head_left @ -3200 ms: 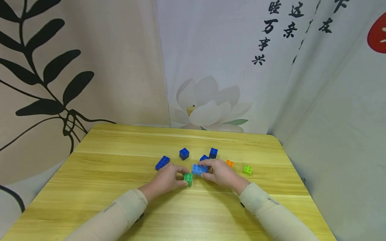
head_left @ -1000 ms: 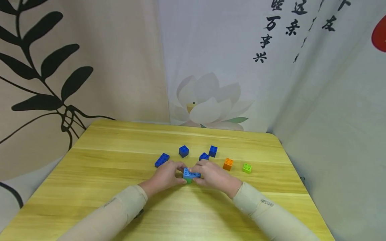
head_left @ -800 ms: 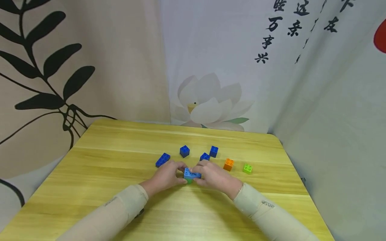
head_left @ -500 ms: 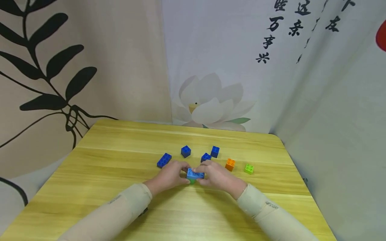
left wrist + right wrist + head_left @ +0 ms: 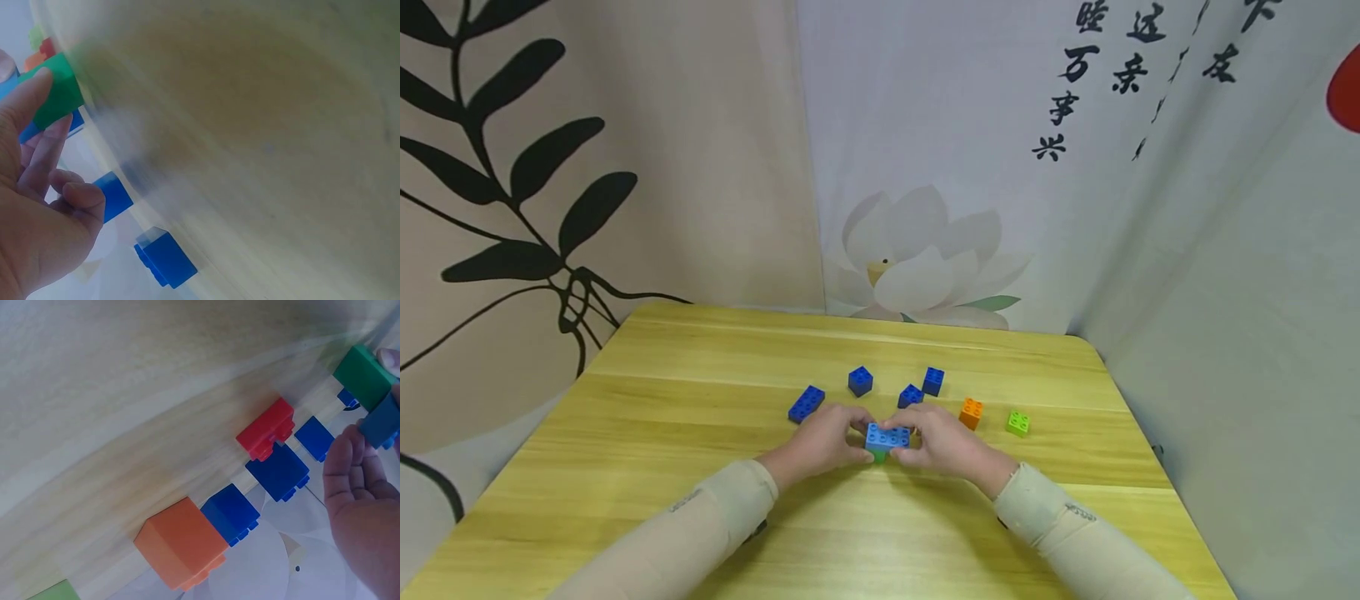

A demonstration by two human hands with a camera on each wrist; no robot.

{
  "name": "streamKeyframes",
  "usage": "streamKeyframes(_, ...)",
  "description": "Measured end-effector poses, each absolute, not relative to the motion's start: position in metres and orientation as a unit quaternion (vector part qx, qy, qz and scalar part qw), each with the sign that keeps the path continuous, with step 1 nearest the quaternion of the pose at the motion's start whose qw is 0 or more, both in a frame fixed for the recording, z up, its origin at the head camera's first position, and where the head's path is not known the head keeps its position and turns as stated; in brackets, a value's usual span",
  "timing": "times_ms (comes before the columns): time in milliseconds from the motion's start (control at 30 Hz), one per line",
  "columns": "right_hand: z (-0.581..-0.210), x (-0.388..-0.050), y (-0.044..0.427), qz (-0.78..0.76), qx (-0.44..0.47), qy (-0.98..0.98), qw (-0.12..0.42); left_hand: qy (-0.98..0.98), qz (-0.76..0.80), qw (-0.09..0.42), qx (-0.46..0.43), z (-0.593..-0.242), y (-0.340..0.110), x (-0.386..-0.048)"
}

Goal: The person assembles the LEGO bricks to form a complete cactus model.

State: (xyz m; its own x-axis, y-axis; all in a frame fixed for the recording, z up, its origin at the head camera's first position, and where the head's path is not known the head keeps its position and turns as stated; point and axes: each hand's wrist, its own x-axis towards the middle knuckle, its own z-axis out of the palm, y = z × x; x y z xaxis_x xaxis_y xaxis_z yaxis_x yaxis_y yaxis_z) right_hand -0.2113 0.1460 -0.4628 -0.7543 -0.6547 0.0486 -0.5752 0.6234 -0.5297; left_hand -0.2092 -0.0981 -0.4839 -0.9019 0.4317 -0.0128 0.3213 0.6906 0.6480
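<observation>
A light blue brick (image 5: 887, 437) sits over a green brick (image 5: 879, 457) near the middle of the table in the head view. My left hand (image 5: 823, 437) pinches the green brick between thumb and fingers; in the left wrist view the thumb lies flat on that green brick's (image 5: 59, 90) side. With its thumb and fingers my right hand (image 5: 943, 442) grips the light blue brick, which overhangs the green one to the right. From the right wrist the light blue brick (image 5: 382, 422) appears against the green brick (image 5: 365, 375). Whether the studs are fully pressed together cannot be told.
Behind the hands on the wooden table (image 5: 700, 358) lie a long blue brick (image 5: 807, 404) and several smaller blue bricks (image 5: 861, 381). An orange brick (image 5: 971, 412) and a lime brick (image 5: 1018, 423) lie right. A red brick (image 5: 265, 428) shows in the right wrist view.
The light blue brick, earlier apart and to the right of the green brick, has moved left onto it. In the last second both hands have shifted slightly right with the bricks.
</observation>
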Motion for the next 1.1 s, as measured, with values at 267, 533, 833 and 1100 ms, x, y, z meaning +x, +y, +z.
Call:
streamKeyframes(267,-0.4638,-0.2107,0.1467,-0.262,-0.344,0.899,0.074,0.916,0.334,0.082,0.206,-0.4849,-0.098,-0.2088)
streamKeyframes(533,-0.4648,-0.2101,0.1469,-0.258,-0.347,0.899,0.072,0.918,0.33,0.081,0.203,-0.486,-0.0987,-0.2086)
streamKeyframes(833,-0.4634,-0.209,0.1473,-0.257,-0.345,0.9,0.069,0.919,0.328,0.079,0.207,-0.4855,-0.0991,-0.2091)
streamKeyframes(1100,-0.4626,-0.2084,0.1484,-0.251,-0.35,0.9,0.064,0.919,0.329,0.081,0.202,-0.4859,-0.0991,-0.2092)
